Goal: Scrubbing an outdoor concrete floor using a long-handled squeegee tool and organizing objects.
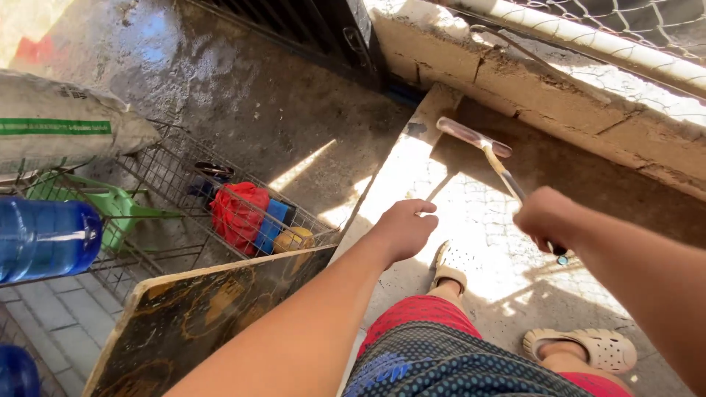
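Grey woven sack, bulging, lying on its side atop the wire rack at far left; a green horizontal label band runs across its face.

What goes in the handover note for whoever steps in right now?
Right hand: closed on the handle of a long-handled roller, whose head rests on the concrete slab below the cracked ledge.
Left hand: empty, fingers curled, hovering above the slab.
Nearby: wire basket with a red cloth to the left, stained board leaning beside it.
Done: cannot tell from the surface.
Left: roller work on the slab appears to be in progress.
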